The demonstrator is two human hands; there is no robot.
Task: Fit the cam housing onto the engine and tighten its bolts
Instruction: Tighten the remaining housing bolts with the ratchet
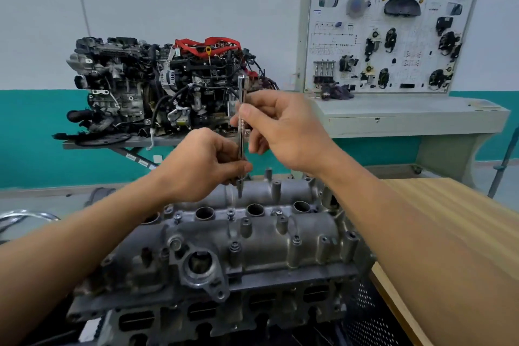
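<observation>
The grey cast cam housing [252, 241] lies on top of the engine [224, 314] in the lower middle, with several bolts [230, 214] standing along its middle row. A long chrome driver tool [241, 121] stands upright above the housing, its tip just over the far row. My left hand [202, 166] pinches the tool's lower end. Around the knurled upper shaft, my right hand [283, 132] holds with thumb and fingers.
A wooden table [449, 247] stands at the right, close to the engine. Behind, a complete engine [157, 87] sits on a metal stand, and a training board [390, 36] on a grey bench stands against the wall. Chrome tubing [25, 218] shows at the left edge.
</observation>
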